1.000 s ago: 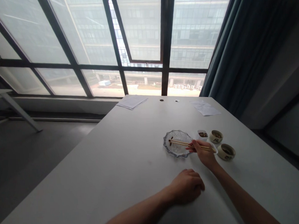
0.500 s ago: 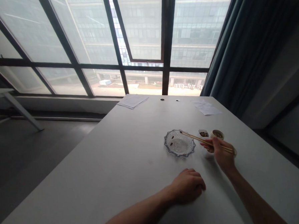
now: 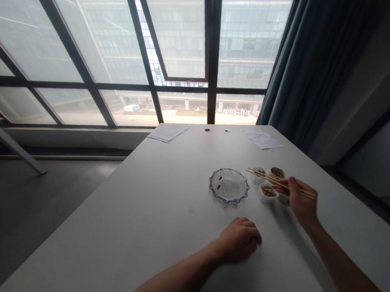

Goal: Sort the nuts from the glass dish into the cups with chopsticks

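My right hand [image 3: 301,201] grips a pair of wooden chopsticks [image 3: 268,179], their tips pointing left past the small cups. Nothing clear shows between the tips. Below them stand a white cup with brown pieces [image 3: 267,199], a white cup with darker pieces [image 3: 257,180] and a pale round cup [image 3: 277,173]; one more cup [image 3: 284,199] is mostly hidden by the hand. Left of these sits a scalloped clear glass bowl [image 3: 229,199] holding two small dark pieces [image 3: 219,182]. My left hand [image 3: 241,240] rests on the table, fingers curled, holding nothing visible.
The white table [image 3: 153,218] reaches toward the windows. At its far end lie paper sheets on the left [image 3: 168,132] and right [image 3: 264,139], with two round holes between them. A dark curtain [image 3: 295,66] hangs at right; another table [image 3: 15,142] stands at left.
My right hand has drawn the chopsticks rightward, from above the glass bowl to over the cups. The dark bit at their tips is no longer visible there. My left hand stays resting.
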`<state>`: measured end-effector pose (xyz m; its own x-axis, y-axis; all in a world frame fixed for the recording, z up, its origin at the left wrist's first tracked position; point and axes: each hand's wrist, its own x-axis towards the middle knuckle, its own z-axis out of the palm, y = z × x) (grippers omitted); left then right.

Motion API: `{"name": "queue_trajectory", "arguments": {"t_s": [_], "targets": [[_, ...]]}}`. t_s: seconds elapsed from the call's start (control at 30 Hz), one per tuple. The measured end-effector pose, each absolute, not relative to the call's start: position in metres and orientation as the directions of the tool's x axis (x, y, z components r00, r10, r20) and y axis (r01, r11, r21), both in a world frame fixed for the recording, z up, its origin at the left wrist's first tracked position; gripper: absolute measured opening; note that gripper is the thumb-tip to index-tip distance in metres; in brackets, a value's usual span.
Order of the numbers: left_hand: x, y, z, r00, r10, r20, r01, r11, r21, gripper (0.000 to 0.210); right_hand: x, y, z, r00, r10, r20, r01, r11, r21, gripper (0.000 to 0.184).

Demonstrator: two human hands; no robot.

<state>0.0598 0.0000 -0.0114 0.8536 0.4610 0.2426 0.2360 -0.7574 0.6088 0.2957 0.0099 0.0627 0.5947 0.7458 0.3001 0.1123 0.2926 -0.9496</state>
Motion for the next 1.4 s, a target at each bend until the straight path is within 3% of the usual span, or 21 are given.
{"name": "queue_trajectory", "arguments": {"t_s": [0.17,0.5,0.73,1.1,1.4], "targets": [[0.06,0.0,-0.01,0.86,0.451,0.24,0.23,-0.761,0.607,0.019,0.251,0.024,0.058,0.431,0.866,0.253,0.068,0.248,-0.966,0.057],[0.059,0.001,-0.018,0.85,0.455,0.264,0.227,-0.769,0.597,0.017,0.212,0.052,0.047,0.304,0.941,0.151,-0.046,0.172,-0.984,0.063],[0.06,0.001,-0.021,0.846,0.455,0.277,0.22,-0.771,0.597,0.016,0.217,0.047,0.037,0.355,0.912,0.205,0.011,0.216,-0.976,0.056],[0.061,0.0,-0.02,0.843,0.455,0.286,0.218,-0.775,0.593,0.018,0.209,0.044,0.028,0.432,0.88,0.197,0.003,0.217,-0.976,0.062],[0.059,0.001,-0.017,0.852,0.448,0.271,0.218,-0.774,0.594,0.018,0.268,0.023,0.064,0.605,0.748,0.272,0.061,0.297,-0.953,0.06]]}}
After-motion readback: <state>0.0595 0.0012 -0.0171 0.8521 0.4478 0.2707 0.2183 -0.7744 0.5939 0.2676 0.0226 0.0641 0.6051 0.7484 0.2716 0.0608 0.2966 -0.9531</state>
